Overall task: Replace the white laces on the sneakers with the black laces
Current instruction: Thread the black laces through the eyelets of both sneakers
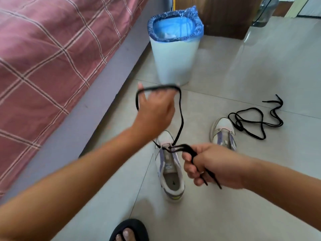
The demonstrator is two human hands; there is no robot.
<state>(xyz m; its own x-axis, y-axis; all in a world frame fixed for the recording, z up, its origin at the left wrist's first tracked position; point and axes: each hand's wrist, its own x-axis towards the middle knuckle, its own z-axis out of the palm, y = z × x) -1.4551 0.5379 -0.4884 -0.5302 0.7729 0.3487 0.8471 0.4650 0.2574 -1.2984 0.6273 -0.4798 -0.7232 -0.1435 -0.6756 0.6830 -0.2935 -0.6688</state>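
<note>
Pale tiled floor (243, 197) is taking up most of the view, with a bed under a pink checked cover (43, 66) running along the left. White bin (173, 61) with a blue liner bag (175, 23) is standing just beyond the shoes, next to a brown wooden cabinet (224, 14).

Near sneaker (171, 173) is sitting upright on the floor, toe pointing away, white with lilac panels. Black lace (180, 117) is running through its front eyelets and rising up from there.

Left hand (154, 110) is raised above the shoe, back of hand to camera. Lace is looping over its fingers, which are hooking it from below; motion blur, so exact finger curl is unclear. Thumb is sticking out to the left.

Right hand (212, 164) is hovering just right of the near sneaker, fingers curled into a fist around the other stretch of the same lace. Two lace ends are poking out below the fist.

Second sneaker (223, 131) is sitting further right, no lace visible in it, partly hidden behind the right hand. Spare black lace (257, 119) is lying loose in a tangle on the floor, just beside that shoe's toe.

Foot in a black sandal (130, 230) is showing at the bottom edge.
</note>
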